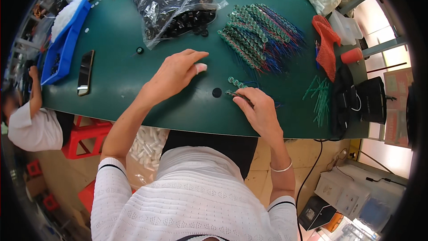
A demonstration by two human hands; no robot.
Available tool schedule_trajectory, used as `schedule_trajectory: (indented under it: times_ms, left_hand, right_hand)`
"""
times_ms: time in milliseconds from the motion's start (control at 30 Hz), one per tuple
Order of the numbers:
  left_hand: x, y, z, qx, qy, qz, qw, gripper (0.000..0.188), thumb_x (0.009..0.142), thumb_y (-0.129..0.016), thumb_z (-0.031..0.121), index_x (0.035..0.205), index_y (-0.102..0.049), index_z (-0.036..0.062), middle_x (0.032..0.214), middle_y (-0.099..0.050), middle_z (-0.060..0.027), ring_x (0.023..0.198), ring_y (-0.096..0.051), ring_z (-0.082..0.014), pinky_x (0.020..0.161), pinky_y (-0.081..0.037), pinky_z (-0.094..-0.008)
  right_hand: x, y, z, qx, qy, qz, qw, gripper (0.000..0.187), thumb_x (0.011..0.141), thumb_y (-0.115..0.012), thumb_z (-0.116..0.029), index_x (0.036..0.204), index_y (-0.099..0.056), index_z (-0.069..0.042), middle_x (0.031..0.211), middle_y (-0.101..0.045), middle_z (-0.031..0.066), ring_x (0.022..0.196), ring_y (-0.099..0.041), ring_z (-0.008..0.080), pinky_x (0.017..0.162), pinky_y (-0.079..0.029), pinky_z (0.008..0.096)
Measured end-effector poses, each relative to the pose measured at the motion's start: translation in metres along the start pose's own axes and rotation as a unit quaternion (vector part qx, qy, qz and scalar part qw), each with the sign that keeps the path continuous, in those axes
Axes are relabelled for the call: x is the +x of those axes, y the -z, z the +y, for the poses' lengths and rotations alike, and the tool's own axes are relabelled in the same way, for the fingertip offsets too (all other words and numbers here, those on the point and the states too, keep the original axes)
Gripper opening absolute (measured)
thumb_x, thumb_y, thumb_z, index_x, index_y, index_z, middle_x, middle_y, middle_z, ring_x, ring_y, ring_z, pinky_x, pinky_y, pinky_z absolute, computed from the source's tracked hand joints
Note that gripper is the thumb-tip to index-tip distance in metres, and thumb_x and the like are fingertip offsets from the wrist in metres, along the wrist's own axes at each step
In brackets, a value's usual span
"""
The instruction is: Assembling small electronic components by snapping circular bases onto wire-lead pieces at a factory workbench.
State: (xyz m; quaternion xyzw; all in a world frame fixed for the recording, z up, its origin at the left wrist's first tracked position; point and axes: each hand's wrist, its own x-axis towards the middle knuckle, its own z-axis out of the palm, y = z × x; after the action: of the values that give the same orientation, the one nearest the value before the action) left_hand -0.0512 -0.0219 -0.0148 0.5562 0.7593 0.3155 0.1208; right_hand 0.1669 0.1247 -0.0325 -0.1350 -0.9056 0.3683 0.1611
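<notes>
My left hand (pixel 174 75) hovers over the green table with its fingers stretched out and nothing in it; its thumb carries a white covering at the tip. My right hand (pixel 261 110) is closed, thumb against fingers, on a small green circuit board with thin wires (pixel 229 92), mostly hidden by the fingers. Just beyond those fingers lies a short strip of small round green boards (pixel 236 82). Between my hands a flat black disc (pixel 216 92) rests on the table. Farther off, a pile of green board strips with red and blue wires (pixel 263 35) is spread out.
A clear bag of black round caps (pixel 180 15) stands at the far middle. To the left are a phone (pixel 86 72) and a blue tray (pixel 60 60). Green sticks (pixel 322 100) and a red cloth (pixel 327 44) lie right. Another person (pixel 33 120) sits far left.
</notes>
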Motion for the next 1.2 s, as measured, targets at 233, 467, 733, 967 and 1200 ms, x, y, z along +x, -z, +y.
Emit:
schedule_trajectory:
  times_ms: [233, 467, 733, 967, 1200]
  left_hand:
    - [-0.023, -0.03, 0.036, 0.021, -0.072, -0.032, 0.997, 0.04, 0.082, -0.071, 0.021, 0.116, -0.061, 0.0032, 0.116, -0.058, -0.0143, 0.098, -0.059, -0.0344, 0.081, -0.049, -0.0417]
    - [-0.03, -0.047, 0.035, 0.028, -0.082, -0.006, 0.996, 0.026, 0.086, -0.068, 0.015, 0.107, -0.062, 0.0009, 0.104, -0.062, -0.0113, 0.09, -0.063, -0.0256, 0.076, -0.052, -0.0358]
    - [-0.025, -0.027, 0.039, -0.568, 0.245, -0.131, 0.775, 0.03, 0.098, -0.057, 0.022, 0.118, -0.061, -0.0006, 0.106, -0.068, -0.0104, 0.089, -0.068, -0.0146, 0.074, -0.055, -0.0229]
    - [-0.029, -0.028, 0.037, -0.531, 0.236, -0.151, 0.8, 0.031, 0.098, -0.056, 0.02, 0.121, -0.062, 0.0005, 0.108, -0.068, -0.0084, 0.091, -0.067, -0.0127, 0.075, -0.054, -0.0216]
    - [-0.038, -0.034, 0.032, -0.511, 0.165, -0.097, 0.838, 0.029, 0.097, -0.057, 0.016, 0.124, -0.063, 0.0042, 0.112, -0.067, -0.004, 0.093, -0.063, -0.0092, 0.073, -0.05, -0.0201]
  right_hand:
    - [-0.004, -0.001, 0.006, 0.038, -0.025, 0.061, 0.997, 0.015, 0.086, -0.067, -0.012, 0.095, -0.065, 0.0, 0.089, -0.067, 0.0126, 0.079, -0.062, 0.0299, 0.07, -0.049, 0.0377]
    - [-0.006, 0.008, 0.004, 0.084, -0.031, 0.048, 0.995, 0.018, 0.088, -0.067, -0.011, 0.101, -0.066, 0.001, 0.087, -0.065, 0.0095, 0.072, -0.058, 0.0186, 0.065, -0.046, 0.0269]
    - [-0.009, 0.023, -0.011, 0.083, 0.015, -0.048, 0.995, 0.018, 0.085, -0.069, -0.018, 0.095, -0.066, -0.003, 0.079, -0.064, 0.0092, 0.067, -0.06, 0.0243, 0.06, -0.046, 0.0335]
    - [-0.011, 0.019, -0.014, 0.009, 0.049, -0.034, 0.998, 0.013, 0.085, -0.068, -0.019, 0.087, -0.065, -0.007, 0.075, -0.061, 0.0064, 0.068, -0.059, 0.0247, 0.06, -0.047, 0.0358]
    - [-0.014, 0.007, -0.018, 0.005, 0.062, -0.003, 0.998, 0.013, 0.084, -0.068, -0.02, 0.087, -0.064, -0.008, 0.074, -0.059, 0.0058, 0.068, -0.059, 0.0242, 0.059, -0.047, 0.0359]
